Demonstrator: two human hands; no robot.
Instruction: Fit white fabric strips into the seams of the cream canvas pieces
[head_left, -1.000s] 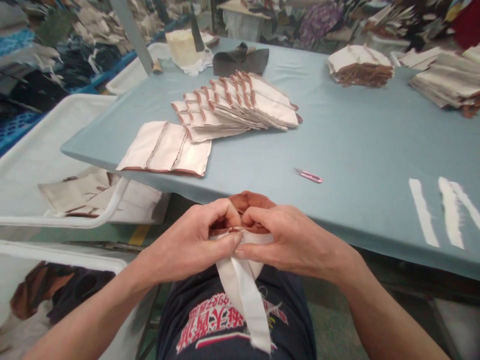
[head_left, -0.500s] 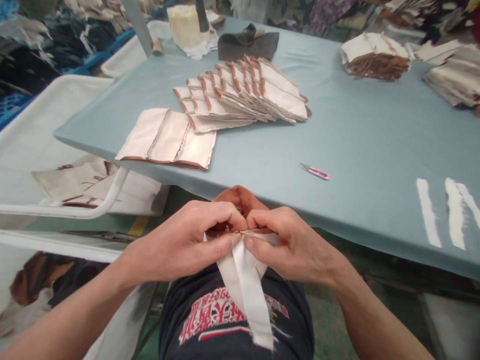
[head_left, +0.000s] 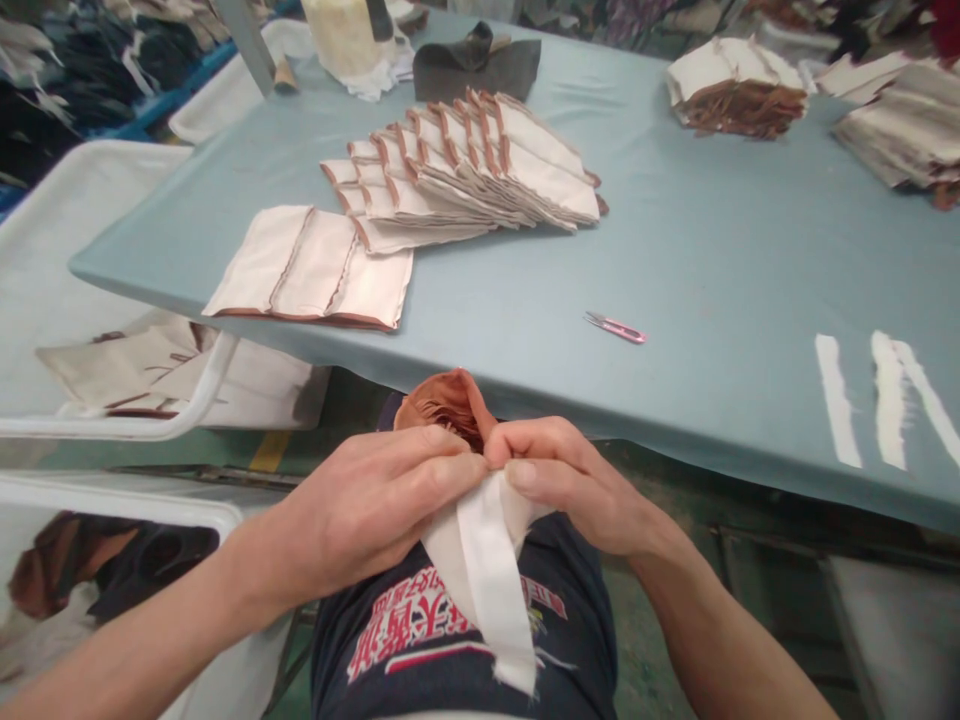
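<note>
A brown-and-cream cloth piece (head_left: 442,385) is pinched at its edge between the closed fingers of the left hand (head_left: 367,495) and the right hand (head_left: 577,480), brought together presumably so that a short stretch can be controlled. A white strip (head_left: 495,580) is left hanging below the hands, over the dark shirt (head_left: 420,655); what lies under the fingertips is hidden. The brown part is bunched just beyond the hands. Past the right hand, pink snips (head_left: 616,328) are laid on the table (head_left: 712,270), perhaps for easy reach, with loose white strips (head_left: 838,400) farther to its right. Beyond the left hand, a seamed panel (head_left: 307,265) is laid flat; behind it, a stack (head_left: 457,180) is fanned, probably so that pieces can be lifted singly. Dark cloth (head_left: 480,70) is placed beyond that.
</note>
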